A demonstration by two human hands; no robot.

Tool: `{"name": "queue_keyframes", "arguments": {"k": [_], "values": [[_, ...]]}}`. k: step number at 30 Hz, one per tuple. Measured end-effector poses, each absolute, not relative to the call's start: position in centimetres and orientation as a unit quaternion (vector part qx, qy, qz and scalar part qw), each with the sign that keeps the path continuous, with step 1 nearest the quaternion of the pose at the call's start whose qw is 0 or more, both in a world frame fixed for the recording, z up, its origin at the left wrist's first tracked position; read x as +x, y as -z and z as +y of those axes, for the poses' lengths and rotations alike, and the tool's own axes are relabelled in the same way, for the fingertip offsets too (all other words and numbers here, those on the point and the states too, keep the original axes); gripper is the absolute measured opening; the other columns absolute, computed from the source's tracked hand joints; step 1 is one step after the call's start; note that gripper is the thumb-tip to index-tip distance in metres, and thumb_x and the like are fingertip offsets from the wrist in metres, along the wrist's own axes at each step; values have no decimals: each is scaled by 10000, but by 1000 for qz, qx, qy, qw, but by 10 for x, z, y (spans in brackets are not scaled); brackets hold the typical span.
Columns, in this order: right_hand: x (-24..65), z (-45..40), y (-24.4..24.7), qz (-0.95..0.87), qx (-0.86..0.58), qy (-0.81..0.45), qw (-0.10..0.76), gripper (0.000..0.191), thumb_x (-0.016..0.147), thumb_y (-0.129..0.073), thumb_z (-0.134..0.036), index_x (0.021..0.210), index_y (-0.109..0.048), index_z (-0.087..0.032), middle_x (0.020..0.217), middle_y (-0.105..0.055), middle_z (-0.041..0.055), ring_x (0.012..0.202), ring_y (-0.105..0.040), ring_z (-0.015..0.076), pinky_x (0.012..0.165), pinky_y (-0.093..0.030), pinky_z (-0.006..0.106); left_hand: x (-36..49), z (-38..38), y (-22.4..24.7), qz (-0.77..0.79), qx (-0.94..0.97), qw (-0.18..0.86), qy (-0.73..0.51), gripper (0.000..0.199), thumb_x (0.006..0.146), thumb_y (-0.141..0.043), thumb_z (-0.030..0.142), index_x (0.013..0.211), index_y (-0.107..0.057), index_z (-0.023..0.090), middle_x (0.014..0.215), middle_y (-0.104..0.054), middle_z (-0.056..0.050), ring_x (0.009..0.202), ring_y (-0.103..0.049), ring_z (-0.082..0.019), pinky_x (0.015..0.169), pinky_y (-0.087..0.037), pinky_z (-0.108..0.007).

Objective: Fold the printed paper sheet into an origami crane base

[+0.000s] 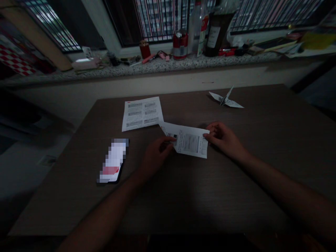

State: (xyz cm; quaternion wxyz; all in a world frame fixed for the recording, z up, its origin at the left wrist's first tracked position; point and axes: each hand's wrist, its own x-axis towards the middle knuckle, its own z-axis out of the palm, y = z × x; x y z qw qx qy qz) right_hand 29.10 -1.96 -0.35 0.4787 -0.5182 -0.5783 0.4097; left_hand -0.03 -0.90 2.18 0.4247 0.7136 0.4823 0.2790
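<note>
A printed sheet of paper (191, 140), folded with a slanted left edge, is held between my hands above the middle of the table. My left hand (158, 152) has its fingers closed on the paper's lower left edge. At the right edge, my right hand (223, 138) pinches the paper between thumb and fingers. Behind and to the left lies another printed sheet (143, 112), flat on the table. A folded paper crane (226, 99) with spread wings sits at the back right.
On the dark wooden table (183, 203) a phone (113, 161) with a lit, blurred screen lies at the left. The stone windowsill (126, 71) behind bears a red can (180, 44), a small red jar (144, 49), a dark bottle (215, 35) and other clutter.
</note>
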Motion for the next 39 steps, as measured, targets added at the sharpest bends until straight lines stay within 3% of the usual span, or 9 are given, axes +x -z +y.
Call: {"name": "queue_keyframes", "arguments": {"k": [10,15,19,26,31,36,39], "values": [[298,-21,17,-652,-552,-345,388,263,904,-695,-445,1058,-663,-235,865,-699,31,780,-672,210,720,-552,369,-1,-14,-18,439,850,234,-173,215,1002,-598,278,1162,-735,241,1198,-645,-61,1029,-663,-217,887,-574,-376],[301,-20,16,-691,-562,-283,355,227,914,-690,-405,1065,-663,-238,837,-681,27,731,-654,211,682,-545,374,0,-13,-11,393,894,135,-166,186,979,-632,266,1131,-706,188,1295,-603,-108,1189,-597,-280,1014,-540,-467],[303,-21,6,-745,-546,-193,332,218,903,-709,-369,1080,-681,-245,959,-679,65,786,-656,237,721,-569,416,2,-13,-10,361,909,156,-137,175,996,-596,229,1149,-661,175,1451,-565,-114,1317,-552,-297,1099,-501,-493],[304,-38,-6,-828,-472,-127,274,313,984,-625,-334,1272,-697,-236,1272,-686,140,1185,-655,322,1006,-550,534,3,-16,-8,342,923,136,-108,414,1025,-565,245,1437,-588,264,1429,-557,-124,1305,-536,-307,1070,-508,-508],[308,-71,2,-877,-428,-108,188,405,1015,-585,-303,1416,-634,-275,1519,-574,116,1360,-574,337,1107,-508,564,3,-17,-9,334,927,129,-116,399,1025,-568,294,1419,-619,255,1388,-549,-137,1299,-498,-321,1105,-462,-549],[309,-86,16,-879,-422,-95,199,509,1017,-578,-264,1522,-521,-294,1622,-448,97,1456,-473,320,1169,-449,574,5,-18,-8,344,919,142,-127,377,1025,-568,325,1390,-638,260,1363,-545,-126,1284,-487,-317,1099,-464,-543],[307,-85,17,-876,-426,-86,211,490,1015,-581,-251,1502,-546,-298,1597,-484,97,1439,-496,318,1155,-467,576,8,-18,-6,354,915,142,-135,371,1018,-580,328,1378,-644,262,1330,-555,-124,1255,-503,-312,1084,-476,-533]]}}
